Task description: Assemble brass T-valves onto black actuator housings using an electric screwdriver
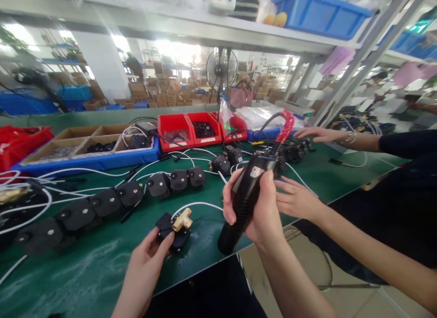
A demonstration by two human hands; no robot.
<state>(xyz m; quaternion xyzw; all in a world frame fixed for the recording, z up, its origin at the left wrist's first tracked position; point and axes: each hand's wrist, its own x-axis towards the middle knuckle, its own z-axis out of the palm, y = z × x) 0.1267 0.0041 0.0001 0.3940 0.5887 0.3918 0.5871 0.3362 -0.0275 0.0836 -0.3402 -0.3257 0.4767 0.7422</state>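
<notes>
My left hand [150,259] pinches a black plastic valve unit [175,240] between thumb and fingers near the table's front edge. On top of the unit sits a brass tee fitting [183,220], and a white cable [201,204] curves away from it to the right. Wrapped around a black electric screwdriver [246,190] is my right hand [264,213]. The tool's cord end, bound in red wrap [286,126], points up and back; its lower end hangs beside the table edge, right of the valve unit.
Rows of black units [109,202] with white cables lie on the green table [85,272]. Behind stand a blue divided tray [92,157] and red parts bins [175,131]. At right, a co-worker's hands [295,197] reach in close to my right hand. A shelf [170,22] runs overhead.
</notes>
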